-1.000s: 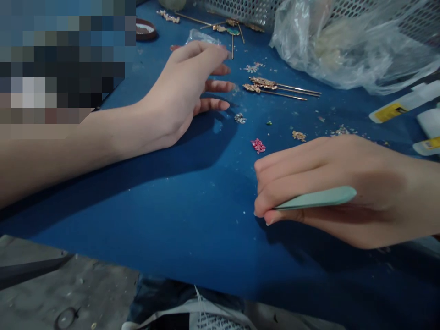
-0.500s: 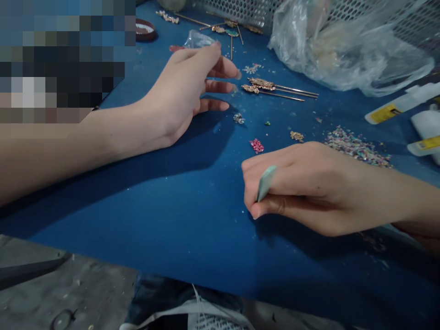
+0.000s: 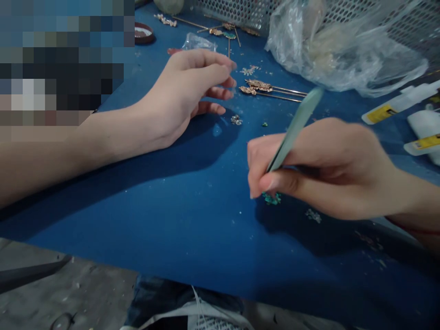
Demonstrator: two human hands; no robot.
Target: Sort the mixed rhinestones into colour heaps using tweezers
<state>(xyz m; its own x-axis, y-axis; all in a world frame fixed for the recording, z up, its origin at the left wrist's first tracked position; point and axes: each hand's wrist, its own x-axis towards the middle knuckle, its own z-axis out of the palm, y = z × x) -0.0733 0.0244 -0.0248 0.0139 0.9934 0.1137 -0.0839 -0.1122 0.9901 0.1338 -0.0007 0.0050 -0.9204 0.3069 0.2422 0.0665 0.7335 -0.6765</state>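
Note:
My right hand (image 3: 337,169) grips pale green tweezers (image 3: 292,128) between thumb and fingers, their rear end pointing up and away. Their tips are hidden behind my fingers. Just under these fingers lies a small pile of teal bits (image 3: 272,198), partly covered by the hand. A pile of silvery bits (image 3: 313,216) lies below the palm. My left hand (image 3: 192,91) hovers above the table's left middle, fingers loosely curved and apart, with nothing visible in them. Near its fingertips are a small silvery cluster (image 3: 236,119) and gold-coloured hairpins (image 3: 259,85).
A clear plastic bag (image 3: 343,55) leans against a perforated basket (image 3: 237,13) at the back. White bottles with yellow labels (image 3: 385,111) lie at the right. More hairpins (image 3: 223,33) and a round brown dish (image 3: 144,34) sit farther back on the blue table (image 3: 154,229).
My right hand has lifted and turned, so more of the tweezers shows and the teal and silvery piles are uncovered. The thumb and fingers of my left hand have shifted slightly.

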